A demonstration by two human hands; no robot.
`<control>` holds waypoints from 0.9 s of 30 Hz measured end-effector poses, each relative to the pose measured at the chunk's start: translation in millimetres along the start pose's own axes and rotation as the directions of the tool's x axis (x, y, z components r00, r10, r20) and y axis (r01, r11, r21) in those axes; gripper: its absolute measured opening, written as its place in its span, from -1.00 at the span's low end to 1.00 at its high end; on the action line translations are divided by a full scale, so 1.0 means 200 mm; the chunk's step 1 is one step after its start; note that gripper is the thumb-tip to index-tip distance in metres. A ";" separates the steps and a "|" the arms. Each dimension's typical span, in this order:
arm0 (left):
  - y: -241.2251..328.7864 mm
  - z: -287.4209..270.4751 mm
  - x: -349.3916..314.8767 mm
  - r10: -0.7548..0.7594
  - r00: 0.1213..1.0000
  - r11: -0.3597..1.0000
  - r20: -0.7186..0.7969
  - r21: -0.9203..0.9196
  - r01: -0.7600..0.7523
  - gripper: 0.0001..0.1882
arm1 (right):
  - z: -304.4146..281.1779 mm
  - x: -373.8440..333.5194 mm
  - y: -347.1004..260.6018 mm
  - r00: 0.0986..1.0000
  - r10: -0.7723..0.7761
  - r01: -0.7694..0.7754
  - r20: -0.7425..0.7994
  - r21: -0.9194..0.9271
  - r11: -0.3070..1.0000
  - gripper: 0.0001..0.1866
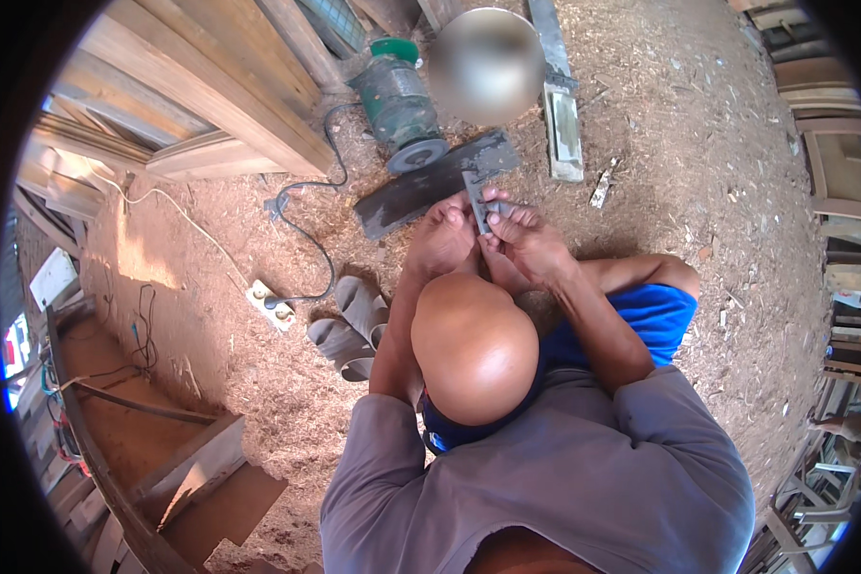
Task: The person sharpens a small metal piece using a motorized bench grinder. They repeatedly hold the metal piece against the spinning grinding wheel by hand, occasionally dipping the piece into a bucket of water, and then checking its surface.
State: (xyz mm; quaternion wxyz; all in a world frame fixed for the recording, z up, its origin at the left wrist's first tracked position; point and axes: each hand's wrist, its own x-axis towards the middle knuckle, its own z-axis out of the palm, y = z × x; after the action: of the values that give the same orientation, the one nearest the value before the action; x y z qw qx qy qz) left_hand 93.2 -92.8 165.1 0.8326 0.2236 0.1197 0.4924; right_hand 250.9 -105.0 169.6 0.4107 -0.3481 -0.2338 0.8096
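Both my hands are together in front of my raised knee, on a narrow flat grey metal blade point(476, 201) that points away from me. My right hand point(534, 247) pinches the blade between thumb and fingers. Curled close to its left edge is my left hand point(444, 237), its fingertips against the metal. Just beyond the blade's tip lies a dark, worn board point(392, 209), set at a slant on the ground. A green bench grinder point(395, 100) stands behind that board, its round grey wheel point(418, 156) facing me.
Right of the grinder is a round, pale, blurred thing point(488, 65), with a sharpening stone point(565, 124) on a long board beside it. A dark cord runs from the grinder to a white power strip point(270, 306). Sandals point(362, 308) lie left of my knee. Timber point(220, 77) leans far left.
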 end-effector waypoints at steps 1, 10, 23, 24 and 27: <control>-0.01 -0.01 0.00 -0.003 1.000 1.000 -0.002 -0.014 0.003 -0.38 | -0.01 0.00 0.01 1.000 0.005 -0.005 0.008 0.017 1.000 -0.86; -0.02 -0.10 -0.02 -0.060 0.998 0.997 -0.024 -0.054 0.059 -0.64 | 0.09 0.00 0.02 1.000 0.012 -0.012 -0.006 0.025 1.000 -0.89; -0.04 -0.12 -0.01 -0.046 0.999 0.995 0.024 -0.089 0.048 -0.58 | -0.01 0.02 0.05 0.996 0.072 -0.073 0.050 0.019 0.997 -0.87; -0.03 -0.12 -0.01 -0.056 0.998 0.990 0.034 -0.129 0.060 -0.57 | -0.02 0.03 0.05 0.994 0.083 -0.086 0.074 0.032 0.996 -0.86; -0.04 -0.15 -0.02 -0.010 1.000 0.998 -0.014 -0.067 0.010 -0.54 | -0.03 0.03 0.06 0.990 0.106 -0.107 0.094 0.006 0.994 -0.85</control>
State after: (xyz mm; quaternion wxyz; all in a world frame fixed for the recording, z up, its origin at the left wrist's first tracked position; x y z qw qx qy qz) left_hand 85.1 -91.2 135.0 0.8412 0.1917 0.1102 0.4935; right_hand 247.3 -106.9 155.2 0.3573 -0.3195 -0.2294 0.8471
